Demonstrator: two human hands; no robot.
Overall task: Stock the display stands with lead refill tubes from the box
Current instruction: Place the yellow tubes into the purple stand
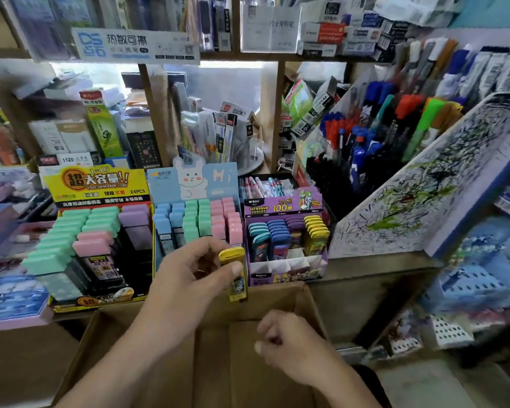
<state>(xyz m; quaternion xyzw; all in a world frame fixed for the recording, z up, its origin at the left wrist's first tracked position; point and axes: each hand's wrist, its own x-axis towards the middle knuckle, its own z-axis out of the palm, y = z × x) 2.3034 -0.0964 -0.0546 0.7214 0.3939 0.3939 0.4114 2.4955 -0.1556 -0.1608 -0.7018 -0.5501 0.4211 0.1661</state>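
I see one yellow-capped refill tube [235, 272] upright, pinched in the left hand [189, 272] over the open cardboard box's [218, 372] far rim. Beyond it stand a yellow stand [95, 184], a blue stand [195, 178] and a purple stand [286, 203], whose front slots look bare, I think.

Your left hand [189, 272] pinches a yellow-capped lead tube [233, 269] roughly upright, thumb across its front. The tube sits at 7 o'clock of the purple stand [286, 206], overlapping its front corner. That stand has teal, blue, purple and yellow rows at the back and white cells in front. Blue bunny stand [195, 178] is at 12 o'clock of your left hand, with blue, green and pink caps. Yellow stand [97, 184] is at 9 o'clock of the blue one, with mint, pink and lilac caps. Your right hand [283, 340] is a loose fist over the open cardboard box [218, 369] at frame 6 o'clock. Pen rack [380, 128] is at 2 o'clock.
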